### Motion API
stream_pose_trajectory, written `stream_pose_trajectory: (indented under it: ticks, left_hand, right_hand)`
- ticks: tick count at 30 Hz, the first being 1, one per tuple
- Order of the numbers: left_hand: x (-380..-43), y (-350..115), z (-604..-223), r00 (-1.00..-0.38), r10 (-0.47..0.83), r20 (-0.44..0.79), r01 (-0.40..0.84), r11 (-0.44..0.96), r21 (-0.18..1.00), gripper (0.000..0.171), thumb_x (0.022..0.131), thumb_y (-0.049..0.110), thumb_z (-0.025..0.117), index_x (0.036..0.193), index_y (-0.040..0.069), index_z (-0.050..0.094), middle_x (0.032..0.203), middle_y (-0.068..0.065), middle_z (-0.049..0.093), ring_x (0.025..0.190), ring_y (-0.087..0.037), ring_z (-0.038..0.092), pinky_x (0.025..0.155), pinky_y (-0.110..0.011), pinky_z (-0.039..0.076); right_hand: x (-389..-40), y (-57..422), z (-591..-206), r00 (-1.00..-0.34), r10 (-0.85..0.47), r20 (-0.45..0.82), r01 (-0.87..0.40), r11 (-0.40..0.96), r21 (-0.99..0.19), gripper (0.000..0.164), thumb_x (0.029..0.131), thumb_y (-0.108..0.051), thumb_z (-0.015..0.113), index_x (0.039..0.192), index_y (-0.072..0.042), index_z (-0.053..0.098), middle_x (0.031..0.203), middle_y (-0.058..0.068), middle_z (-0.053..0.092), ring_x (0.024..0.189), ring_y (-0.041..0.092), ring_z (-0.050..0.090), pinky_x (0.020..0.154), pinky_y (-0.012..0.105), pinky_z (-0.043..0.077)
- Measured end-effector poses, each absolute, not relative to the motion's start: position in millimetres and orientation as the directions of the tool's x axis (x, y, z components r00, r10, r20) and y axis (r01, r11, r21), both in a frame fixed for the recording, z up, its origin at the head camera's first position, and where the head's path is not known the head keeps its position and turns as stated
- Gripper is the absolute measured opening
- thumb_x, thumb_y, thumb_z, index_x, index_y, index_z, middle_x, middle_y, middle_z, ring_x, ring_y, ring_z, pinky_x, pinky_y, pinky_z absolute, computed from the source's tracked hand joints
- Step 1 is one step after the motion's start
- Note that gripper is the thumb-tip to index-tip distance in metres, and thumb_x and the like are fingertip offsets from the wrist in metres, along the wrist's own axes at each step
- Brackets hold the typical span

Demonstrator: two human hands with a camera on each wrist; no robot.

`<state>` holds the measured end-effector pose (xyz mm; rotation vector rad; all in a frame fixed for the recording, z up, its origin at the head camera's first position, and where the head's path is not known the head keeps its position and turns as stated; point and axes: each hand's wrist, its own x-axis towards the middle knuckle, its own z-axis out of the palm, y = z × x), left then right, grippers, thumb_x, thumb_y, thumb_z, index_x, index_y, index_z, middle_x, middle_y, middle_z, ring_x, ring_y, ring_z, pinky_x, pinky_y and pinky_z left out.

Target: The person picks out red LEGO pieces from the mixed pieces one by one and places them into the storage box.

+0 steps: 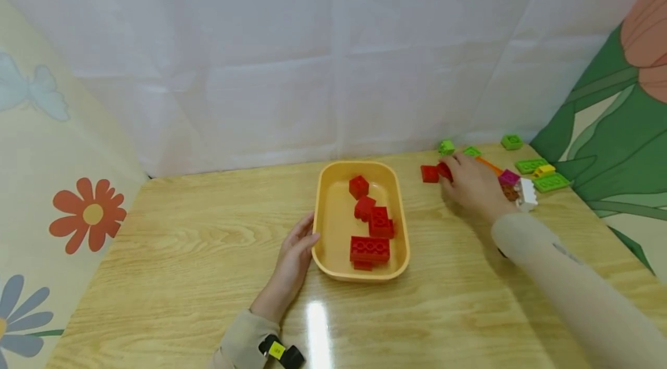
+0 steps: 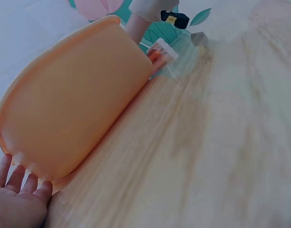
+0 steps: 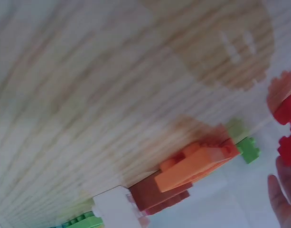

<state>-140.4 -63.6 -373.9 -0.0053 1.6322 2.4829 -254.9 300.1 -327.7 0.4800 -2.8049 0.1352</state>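
A yellow plastic bin [image 1: 324, 195] stands on the wooden table with several red building bricks [image 1: 369, 248] inside. At its left side my left hand [image 1: 292, 259] grips the bin, thumb over the rim and fingers along the outer wall. My right hand [image 1: 475, 186] is off to the right, pinching a red brick [image 1: 444, 171]; its palm hides part of that brick. Just left of it lies another red brick [image 1: 429, 174]. In the right wrist view the held red brick [image 3: 288, 147] shows at the right edge, above the fingertips.
Around the right hand lie green bricks [image 1: 551, 182], a white brick [image 1: 527, 194], a magenta brick [image 1: 508, 178], a yellow piece [image 1: 544, 170] and an orange piece [image 1: 488, 166]. A white cloth [image 1: 250, 68] hangs behind the table, and printed panels [image 1: 615, 125] flank it.
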Motion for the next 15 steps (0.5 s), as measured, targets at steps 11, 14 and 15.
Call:
stream_pose_trajectory:
  ticks: [11, 14, 15]
  left_hand:
    - [-140.3, -64.4, -376.5, -0.986, 0.143, -0.087, -0.136, -0.383, 0.914, 0.056, 0.090, 0.003, 0.046, 0.144, -0.003, 0.031, 0.153, -0.021, 0.030, 0.136, -0.025, 0.033, 0.097, -0.015, 0.042]
    - [-140.1, -64.3, -375.6, -0.986, 0.141, -0.083, -0.132, -0.386, 0.913, 0.056, 0.090, 0.003, 0.046, 0.144, -0.003, 0.031, 0.153, -0.021, 0.030, 0.136, -0.025, 0.033, 0.097, -0.015, 0.042]
    - [-140.0, -64.2, -375.5, -0.987, 0.140, -0.082, -0.131, -0.389, 0.912, 0.056, 0.090, 0.002, 0.046, 0.144, -0.003, 0.031, 0.153, -0.022, 0.031, 0.135, -0.025, 0.033, 0.097, -0.015, 0.042]
  right_hand:
    - [-242.1, 270.1, -320.1, -0.833, -0.407, 0.374, -0.445, 0.895, -0.019, 0.048, 0.081, -0.022, 0.067, 0.124, -0.003, 0.056, 0.116, 0.022, 0.060, 0.096, 0.037, 0.059, 0.077, 0.054, 0.054]
    - [-238.2, 258.1, -318.6, -0.812, -0.433, 0.392, -0.477, 0.878, -0.019, 0.048, 0.080, -0.024, 0.067, 0.122, -0.004, 0.058, 0.115, 0.019, 0.061, 0.096, 0.035, 0.058, 0.078, 0.052, 0.055]
    - [-236.5, 254.2, -318.2, -0.804, -0.442, 0.397, -0.489, 0.872, -0.018, 0.047, 0.080, -0.024, 0.067, 0.122, -0.005, 0.058, 0.114, 0.018, 0.061, 0.096, 0.034, 0.058, 0.078, 0.052, 0.054]
